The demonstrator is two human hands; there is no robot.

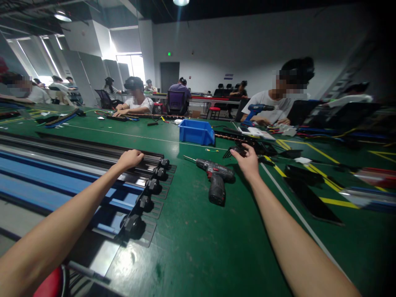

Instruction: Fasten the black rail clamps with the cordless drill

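Observation:
My left hand [131,159] is closed over the long black metal profile [99,150] at the far side of a row of profiles; its fingertips are partly hidden. Black cable glands [133,225] and slotted end plates [147,234] stick out from the right ends of the row. My right hand [250,163] is closed on a dark slotted plate [228,153], held between thumb and fingers; the rest of what it touches is hidden. Between my hands a black cordless drill [216,177] lies on its side, its thin bit pointing left and away from me.
A blue plastic bin [196,132] stands beyond the drill on the green table [192,247]. Dark parts and a flat black panel [312,200] lie at the right. Across the table a person in white [269,103] works beside a blue drill [256,111]. Other people sit further back.

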